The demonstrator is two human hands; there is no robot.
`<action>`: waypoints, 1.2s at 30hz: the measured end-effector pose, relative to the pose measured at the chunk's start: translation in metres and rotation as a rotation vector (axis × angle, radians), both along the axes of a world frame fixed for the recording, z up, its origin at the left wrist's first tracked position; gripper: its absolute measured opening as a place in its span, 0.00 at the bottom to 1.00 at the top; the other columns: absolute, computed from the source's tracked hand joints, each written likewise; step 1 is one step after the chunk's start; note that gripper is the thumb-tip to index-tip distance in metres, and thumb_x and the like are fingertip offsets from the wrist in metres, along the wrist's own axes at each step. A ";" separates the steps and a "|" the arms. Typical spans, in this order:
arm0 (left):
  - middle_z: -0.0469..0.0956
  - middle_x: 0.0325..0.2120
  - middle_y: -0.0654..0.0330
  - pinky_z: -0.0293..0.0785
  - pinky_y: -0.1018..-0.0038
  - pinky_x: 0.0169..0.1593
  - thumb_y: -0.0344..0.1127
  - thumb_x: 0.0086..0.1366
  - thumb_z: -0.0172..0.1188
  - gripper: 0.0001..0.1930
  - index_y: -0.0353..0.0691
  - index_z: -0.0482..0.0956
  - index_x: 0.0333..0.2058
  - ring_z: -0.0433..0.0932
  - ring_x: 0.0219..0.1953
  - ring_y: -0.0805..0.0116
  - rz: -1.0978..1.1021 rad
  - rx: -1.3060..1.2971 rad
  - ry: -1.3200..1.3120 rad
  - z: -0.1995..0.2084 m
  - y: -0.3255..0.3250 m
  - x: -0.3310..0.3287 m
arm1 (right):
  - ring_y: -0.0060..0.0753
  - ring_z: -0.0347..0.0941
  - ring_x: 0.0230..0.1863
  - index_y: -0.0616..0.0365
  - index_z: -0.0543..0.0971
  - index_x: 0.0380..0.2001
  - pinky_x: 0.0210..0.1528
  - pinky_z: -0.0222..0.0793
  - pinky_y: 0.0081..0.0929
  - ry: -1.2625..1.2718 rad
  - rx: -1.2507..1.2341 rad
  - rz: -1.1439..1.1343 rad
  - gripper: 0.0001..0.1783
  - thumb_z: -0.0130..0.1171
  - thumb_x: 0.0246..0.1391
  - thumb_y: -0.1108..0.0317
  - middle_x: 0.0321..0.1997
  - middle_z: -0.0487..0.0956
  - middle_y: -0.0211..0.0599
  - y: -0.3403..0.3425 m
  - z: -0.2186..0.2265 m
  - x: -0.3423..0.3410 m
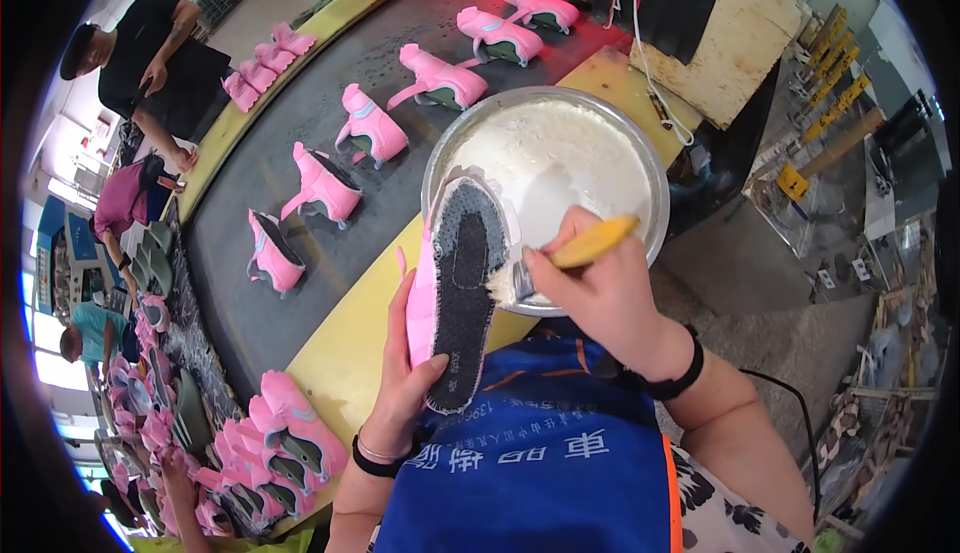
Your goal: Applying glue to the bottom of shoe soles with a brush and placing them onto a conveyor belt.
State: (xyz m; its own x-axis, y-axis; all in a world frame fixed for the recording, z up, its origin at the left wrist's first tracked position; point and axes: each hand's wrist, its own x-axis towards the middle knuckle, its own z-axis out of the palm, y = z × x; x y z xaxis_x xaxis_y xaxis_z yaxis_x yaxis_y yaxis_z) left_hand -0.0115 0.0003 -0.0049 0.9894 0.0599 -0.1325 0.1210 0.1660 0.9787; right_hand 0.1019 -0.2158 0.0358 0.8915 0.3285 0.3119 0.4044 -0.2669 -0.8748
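Observation:
My left hand (405, 363) is closed around the heel end of a pink shoe upper (465, 273), thumb pressed on its dark bottom. That bottom faces up, with a grey toe area and a pale coating along the toe edge. In my right hand (600, 298) is a brush (595, 243) with a yellow handle. Its pale bristles touch the right edge of the shoe bottom near the middle. Behind both hands stands a round metal basin (655, 178) holding thick white liquid (560, 158); the shoe's toe overlaps its near left rim.
A dark conveyor belt (230, 218) carries several pink shoe uppers (370, 128) in a row, bordered by yellow ledges (350, 323). More pink uppers (295, 428) are heaped at lower left. A worker in black (160, 58) stands across the belt. A hanging cable (640, 43) drops behind the basin.

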 end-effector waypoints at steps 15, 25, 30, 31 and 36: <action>0.59 0.70 0.46 0.53 0.62 0.73 0.42 0.53 0.65 0.53 0.35 0.47 0.74 0.59 0.72 0.56 -0.117 0.042 -0.020 -0.007 0.009 -0.005 | 0.19 0.75 0.19 0.60 0.74 0.27 0.22 0.65 0.20 -0.039 0.276 -0.124 0.18 0.69 0.61 0.60 0.18 0.78 0.31 0.005 -0.005 0.047; 0.59 0.69 0.46 0.53 0.61 0.74 0.36 0.53 0.64 0.52 0.34 0.47 0.74 0.60 0.72 0.55 -0.149 0.131 -0.045 0.001 0.008 -0.005 | 0.19 0.70 0.21 0.60 0.71 0.26 0.25 0.66 0.23 0.029 0.304 0.005 0.17 0.71 0.58 0.69 0.20 0.73 0.31 0.022 -0.007 -0.015; 0.60 0.69 0.46 0.55 0.61 0.73 0.35 0.52 0.62 0.51 0.35 0.47 0.74 0.62 0.71 0.54 -0.134 0.152 -0.047 0.003 0.012 -0.008 | 0.19 0.69 0.23 0.60 0.71 0.26 0.27 0.65 0.22 -0.071 0.230 0.054 0.15 0.70 0.57 0.74 0.21 0.72 0.32 0.013 0.000 -0.025; 0.61 0.68 0.45 0.57 0.60 0.73 0.36 0.52 0.62 0.51 0.34 0.47 0.74 0.63 0.71 0.54 -0.125 0.019 0.006 0.009 0.011 -0.007 | 0.18 0.69 0.23 0.61 0.72 0.27 0.27 0.65 0.21 -0.102 0.215 0.034 0.13 0.69 0.58 0.74 0.22 0.73 0.31 0.010 0.005 -0.025; 0.60 0.69 0.43 0.62 0.60 0.71 0.45 0.52 0.63 0.53 0.34 0.47 0.74 0.66 0.70 0.54 -0.060 -0.291 0.068 0.017 0.010 -0.016 | 0.16 0.71 0.25 0.61 0.75 0.31 0.27 0.64 0.20 -0.080 0.388 -0.128 0.09 0.67 0.60 0.74 0.24 0.76 0.30 -0.004 0.000 -0.002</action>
State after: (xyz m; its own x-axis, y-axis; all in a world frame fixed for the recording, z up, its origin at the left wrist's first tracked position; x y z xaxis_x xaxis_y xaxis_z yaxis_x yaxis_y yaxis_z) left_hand -0.0273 0.0103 0.0118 0.9783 -0.0483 -0.2017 0.2026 0.4293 0.8801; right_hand 0.0997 -0.2198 0.0360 0.8853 0.0613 0.4609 0.4603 0.0235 -0.8874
